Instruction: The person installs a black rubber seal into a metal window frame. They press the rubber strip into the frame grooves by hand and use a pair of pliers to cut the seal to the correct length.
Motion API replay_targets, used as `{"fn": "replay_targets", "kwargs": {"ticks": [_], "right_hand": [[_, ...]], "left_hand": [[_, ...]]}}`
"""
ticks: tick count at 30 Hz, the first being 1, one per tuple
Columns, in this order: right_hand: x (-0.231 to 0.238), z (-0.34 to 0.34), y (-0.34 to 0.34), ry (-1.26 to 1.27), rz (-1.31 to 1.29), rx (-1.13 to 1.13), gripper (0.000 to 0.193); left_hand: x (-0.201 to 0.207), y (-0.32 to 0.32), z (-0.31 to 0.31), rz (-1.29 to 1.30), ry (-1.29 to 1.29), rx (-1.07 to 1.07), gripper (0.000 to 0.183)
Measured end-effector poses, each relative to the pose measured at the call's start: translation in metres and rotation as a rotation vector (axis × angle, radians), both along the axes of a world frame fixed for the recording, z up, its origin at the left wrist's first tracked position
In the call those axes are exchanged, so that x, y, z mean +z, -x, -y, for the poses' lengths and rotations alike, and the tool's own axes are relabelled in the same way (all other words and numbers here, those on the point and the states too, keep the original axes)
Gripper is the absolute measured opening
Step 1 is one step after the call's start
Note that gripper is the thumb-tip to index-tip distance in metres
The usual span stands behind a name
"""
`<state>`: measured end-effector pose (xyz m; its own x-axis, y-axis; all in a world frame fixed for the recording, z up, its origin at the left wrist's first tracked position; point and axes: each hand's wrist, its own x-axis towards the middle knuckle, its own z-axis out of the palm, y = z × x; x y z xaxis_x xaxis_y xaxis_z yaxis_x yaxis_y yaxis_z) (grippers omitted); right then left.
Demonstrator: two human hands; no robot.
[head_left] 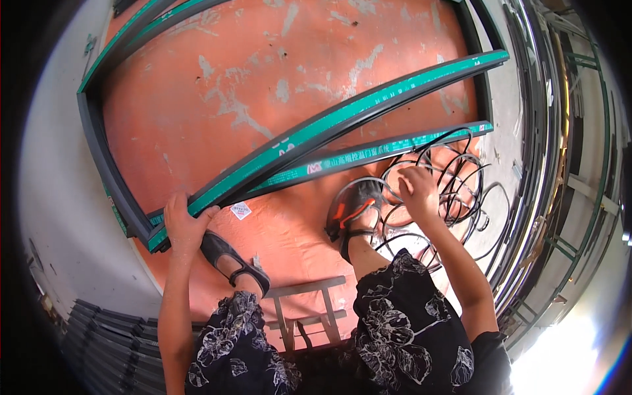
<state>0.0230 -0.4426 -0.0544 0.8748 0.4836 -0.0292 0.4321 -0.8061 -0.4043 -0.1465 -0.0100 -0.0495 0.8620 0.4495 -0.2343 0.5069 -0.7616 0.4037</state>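
Green-faced bar point(359, 105) is slanting across the dark frame point(117, 174) on the orange-red floor point(164, 125), its near end lying by the near-left corner and its far end reaching the right side. From where I'm standing, the left hand point(184, 224) is wrapping that near end, its fingers folding over one side and its thumb pressing along the other, with hardly any gap. The right hand point(419, 191) is hovering at the left edge of a loose coil of black cord point(455, 197), its fingers curling and their tips bunching close together; I cannot tell whether they are pinching a strand.

To my eye, good work here is calling for a steady left grip near the bar's end, keeping the bar from rolling or scraping its green face on the frame. The cord is crowding the right sandal point(359, 214), so keeping its loops free of the foot and of the near rail point(355, 161) is looking worthwhile; a snagged strand could be tugging everything askew.

As for writing, the green faces are carrying rows of pale characters, those on the near rail showing larger and crisper than those thinning out along the bar. A small red-and-white emblem point(315, 168) is leading the near rail's row. A white diamond-shaped label point(240, 210) is lying near the bar, its print too tiny for me.
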Motion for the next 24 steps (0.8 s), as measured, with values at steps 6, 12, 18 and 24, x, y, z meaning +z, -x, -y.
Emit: {"fn": "replay_targets", "kwargs": {"ticks": [6,12,18,24], "right_hand": [[0.006,-0.059,0.045,0.086,-0.285,0.596,0.029],[-0.058,-0.082,0.073,0.221,-0.073,0.925,0.021],[-0.076,-0.087,0.078,0.660,-0.346,1.051,0.016],[0.047,-0.142,0.025,0.023,-0.508,0.623,0.023]], "left_hand": [[0.006,-0.003,0.013,-0.072,0.038,0.024,0.049],[0.008,-0.011,0.030,-0.101,0.052,0.022,0.049],[0.026,-0.020,0.039,0.166,0.065,-0.146,0.037],[0.045,0.000,0.033,0.296,0.275,0.095,0.025]]}}
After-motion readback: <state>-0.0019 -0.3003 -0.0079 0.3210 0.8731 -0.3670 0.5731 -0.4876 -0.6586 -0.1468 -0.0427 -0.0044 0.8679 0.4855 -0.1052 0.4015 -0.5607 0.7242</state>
